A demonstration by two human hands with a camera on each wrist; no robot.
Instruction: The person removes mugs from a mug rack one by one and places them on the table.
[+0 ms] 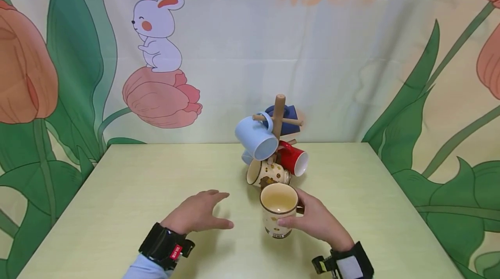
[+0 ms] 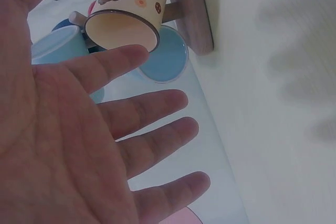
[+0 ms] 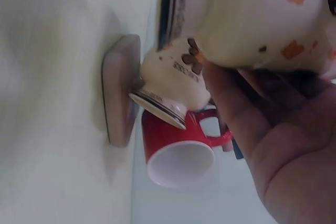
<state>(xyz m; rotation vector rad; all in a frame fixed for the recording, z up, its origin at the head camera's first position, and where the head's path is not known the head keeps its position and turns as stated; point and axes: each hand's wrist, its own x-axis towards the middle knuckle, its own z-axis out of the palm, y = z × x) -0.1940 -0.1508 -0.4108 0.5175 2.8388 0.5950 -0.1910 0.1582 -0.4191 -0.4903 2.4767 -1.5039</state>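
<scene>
My right hand (image 1: 312,218) grips a cream mug (image 1: 279,218) with a dark rim and small printed figures, thumb in front and fingers behind by the handle. The mug is upright, its mouth facing up. In the right wrist view, its printed side (image 3: 252,19) fills the top, with the fingers beneath. My left hand (image 1: 201,214) is held out over the table to the left of the mug, fingers extended and nothing in them. The left wrist view shows its palm (image 2: 63,145) and spread fingers, with another cream mug (image 2: 131,3) beyond them.
Behind the held mug stands a wooden mug tree (image 1: 279,114). On it hang a light blue mug (image 1: 255,138), a dark blue mug (image 1: 289,125), a red mug (image 1: 291,159) and a patterned cream mug (image 1: 269,172). A printed curtain (image 1: 332,53) hangs behind the table (image 1: 156,166).
</scene>
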